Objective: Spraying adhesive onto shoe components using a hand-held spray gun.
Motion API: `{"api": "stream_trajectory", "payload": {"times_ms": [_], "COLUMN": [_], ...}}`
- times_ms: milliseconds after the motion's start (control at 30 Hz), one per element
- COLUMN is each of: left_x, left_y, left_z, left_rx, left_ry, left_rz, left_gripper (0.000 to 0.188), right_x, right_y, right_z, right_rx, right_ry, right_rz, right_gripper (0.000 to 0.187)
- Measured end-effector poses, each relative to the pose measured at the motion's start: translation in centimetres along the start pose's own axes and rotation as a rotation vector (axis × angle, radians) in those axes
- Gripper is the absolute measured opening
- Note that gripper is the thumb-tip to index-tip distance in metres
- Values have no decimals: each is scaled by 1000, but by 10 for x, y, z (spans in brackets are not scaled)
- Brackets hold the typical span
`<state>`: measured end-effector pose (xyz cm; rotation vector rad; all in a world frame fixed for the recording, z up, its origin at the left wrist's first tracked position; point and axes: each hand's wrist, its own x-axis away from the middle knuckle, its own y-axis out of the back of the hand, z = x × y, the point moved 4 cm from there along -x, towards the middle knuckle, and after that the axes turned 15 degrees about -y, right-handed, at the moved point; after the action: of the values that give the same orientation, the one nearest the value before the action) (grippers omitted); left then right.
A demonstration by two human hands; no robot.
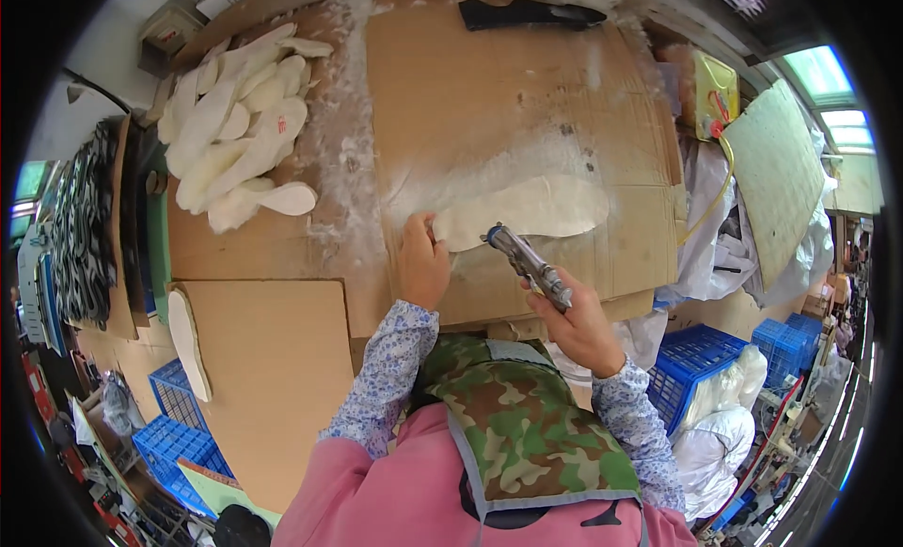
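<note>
A cream insole (546,206) lies flat, lengthwise from left to right, on a sheet of brown cardboard (470,86). At its left end my left hand (425,263) pinches the edge between thumb and fingers. My right hand (585,329) is wrapped round a metal spray gun (538,267). The gun's blue-ringed nozzle points up and left, over the insole's near edge. Part of the gun's handle is hidden in my palm. Further left, a loose pile of cream insoles (226,133) rests on the worktop.
White fluff (343,142) lines the cardboard's left side. A black curved piece (531,15) lies at the far edge. On the right, a yellow can (717,91) stands by a yellow hose (720,194). Blue crates (691,364) flank the bench. One insole (188,345) lies on a lower cardboard at left.
</note>
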<state>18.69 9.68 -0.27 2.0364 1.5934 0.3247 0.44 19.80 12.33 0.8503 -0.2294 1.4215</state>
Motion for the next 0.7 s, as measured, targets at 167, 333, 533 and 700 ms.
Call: {"api": "stream_trajectory", "payload": {"times_ms": [167, 333, 533, 700], "left_x": [0, 4, 7, 6], "left_y": [-1, -4, -11, -8], "left_z": [0, 1, 6, 2], "left_rx": [77, 205, 248, 214], "left_ry": [19, 100, 77, 50], "left_rz": [-22, 2, -45, -39], "left_gripper": [39, 40, 44, 44], "right_x": [-12, -13, -8, -7], "right_y": [-22, -31, -31, -23], "right_z": [-3, 0, 4, 2], "right_rx": [80, 151, 81, 110], "right_ry": [81, 67, -19, -26], "right_rz": [-35, -38, -19, -53], "right_gripper": [24, 29, 31, 28]}}
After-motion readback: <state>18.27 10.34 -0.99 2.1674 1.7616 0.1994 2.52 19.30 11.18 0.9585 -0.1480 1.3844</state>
